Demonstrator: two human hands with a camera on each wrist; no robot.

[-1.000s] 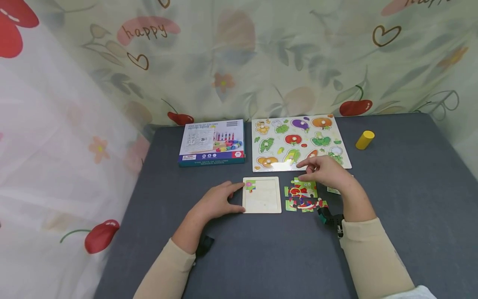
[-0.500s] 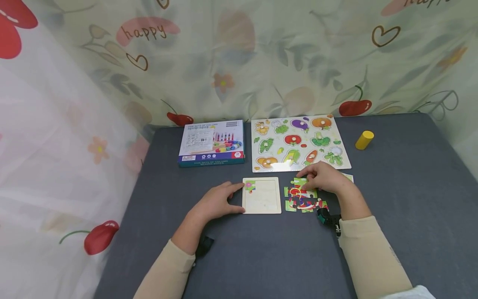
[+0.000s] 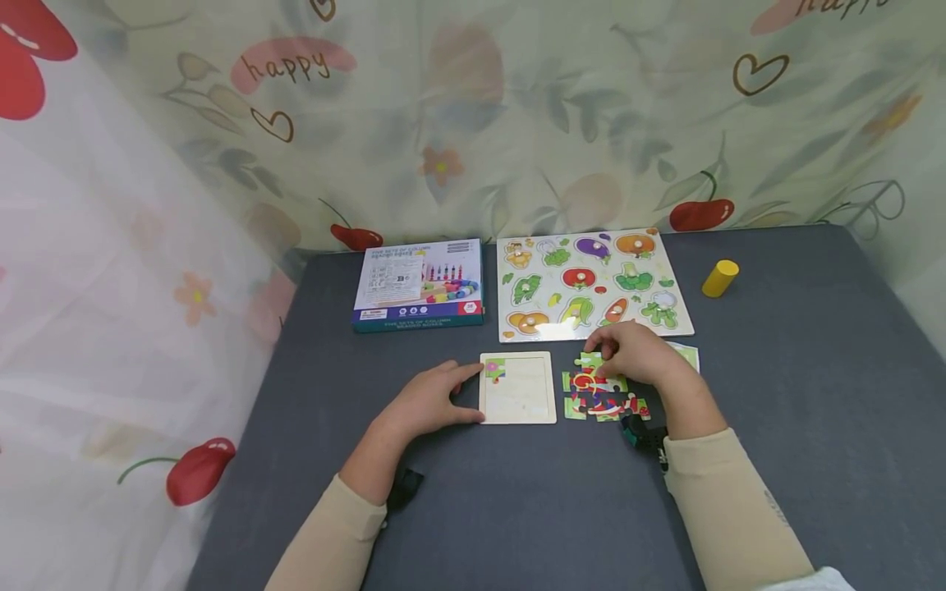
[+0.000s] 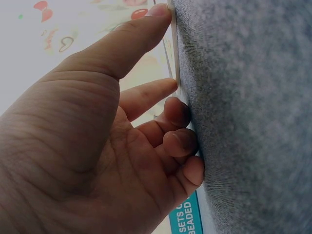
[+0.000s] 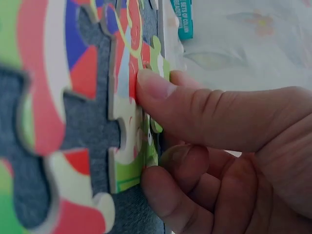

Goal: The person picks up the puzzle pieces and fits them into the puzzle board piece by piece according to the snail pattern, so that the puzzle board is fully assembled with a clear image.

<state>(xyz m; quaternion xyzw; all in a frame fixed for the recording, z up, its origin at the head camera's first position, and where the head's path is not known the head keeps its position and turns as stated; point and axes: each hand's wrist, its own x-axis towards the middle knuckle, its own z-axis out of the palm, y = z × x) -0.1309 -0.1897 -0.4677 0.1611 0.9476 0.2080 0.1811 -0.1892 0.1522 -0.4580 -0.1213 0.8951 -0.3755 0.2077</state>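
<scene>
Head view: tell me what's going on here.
A person's left grip touches the left edge of a wooden tray, with one jigsaw piece lying in its far left corner. The right grip touches the loose jigsaw pieces beside the tray; whether it pinches one is hard to tell. These are not yet in the tray.

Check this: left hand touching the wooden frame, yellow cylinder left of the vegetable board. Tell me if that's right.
One part is wrong: the yellow cylinder is to the right of the vegetable board, not the left, as the head view shows. The left hand is indeed touching the wooden frame.
</scene>
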